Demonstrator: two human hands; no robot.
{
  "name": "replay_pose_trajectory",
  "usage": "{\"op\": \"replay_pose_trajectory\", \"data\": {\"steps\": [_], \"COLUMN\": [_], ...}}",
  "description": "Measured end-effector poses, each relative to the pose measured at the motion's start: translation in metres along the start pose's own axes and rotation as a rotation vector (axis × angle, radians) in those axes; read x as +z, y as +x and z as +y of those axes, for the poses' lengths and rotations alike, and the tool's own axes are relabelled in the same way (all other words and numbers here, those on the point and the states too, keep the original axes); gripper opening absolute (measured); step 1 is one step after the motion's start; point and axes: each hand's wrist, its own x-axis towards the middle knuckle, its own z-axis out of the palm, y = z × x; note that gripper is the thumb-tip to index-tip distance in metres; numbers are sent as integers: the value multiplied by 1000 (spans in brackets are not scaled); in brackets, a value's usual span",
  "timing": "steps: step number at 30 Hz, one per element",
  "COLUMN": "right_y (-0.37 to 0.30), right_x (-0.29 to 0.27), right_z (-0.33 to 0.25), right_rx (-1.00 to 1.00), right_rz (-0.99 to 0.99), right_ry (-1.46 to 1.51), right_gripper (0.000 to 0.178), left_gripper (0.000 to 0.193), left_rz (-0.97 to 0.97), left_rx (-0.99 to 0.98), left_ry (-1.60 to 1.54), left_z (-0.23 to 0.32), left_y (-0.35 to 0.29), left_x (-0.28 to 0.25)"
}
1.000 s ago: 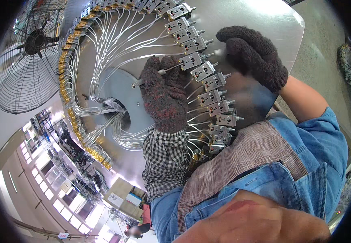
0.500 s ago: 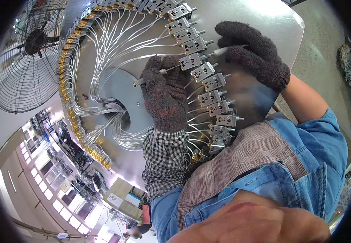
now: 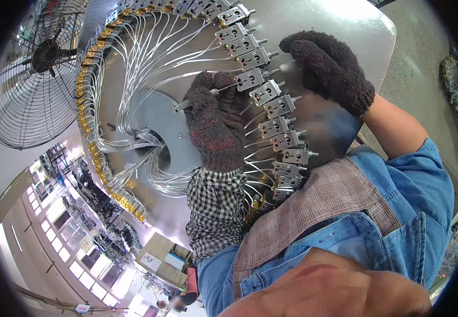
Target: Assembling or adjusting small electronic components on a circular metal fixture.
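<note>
My left hand point(image 3: 216, 121), in a dark knitted glove below a checkered sleeve, is closed around a thin rod-like piece point(image 3: 182, 106). Its metal end sticks out on the left, and a pale collar shows at the fingers beside a small metal box point(image 3: 249, 79). Across that box, my gloved right hand point(image 3: 335, 71) is closed at a small white cylindrical piece point(image 3: 287, 67), blurred and lined up with the box's outer stem. The right fingertips partly hide this piece. More such boxes with threaded stems point(image 3: 274, 127) stand in a curved row between the hands and my body.
White cables point(image 3: 149, 58) run from the ring of boxes and brass-coloured fittings point(image 3: 84, 90) to a hole in the central grey disc point(image 3: 181, 153). A large caged fan point(image 3: 46, 55) stands left. The metal tabletop point(image 3: 345, 26) ends at a rounded right corner.
My right hand has turned slightly and its fingers have curled over the white piece, hiding its thin outer end. The left hand has stayed almost still.
</note>
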Motion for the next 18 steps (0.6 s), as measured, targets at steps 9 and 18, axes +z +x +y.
{"op": "replay_pose_trajectory", "data": {"steps": [9, 18], "right_y": [12, 5], "right_x": [-11, -15], "right_z": [-21, -17], "right_rx": [934, 546], "right_rz": [-115, -126], "right_ry": [714, 469], "right_gripper": [29, 34], "left_gripper": [34, 34], "left_rz": [29, 22], "left_rx": [-21, -6], "left_ry": [12, 81], "left_z": [-2, -5], "left_y": [3, 4], "left_x": [-7, -11]}}
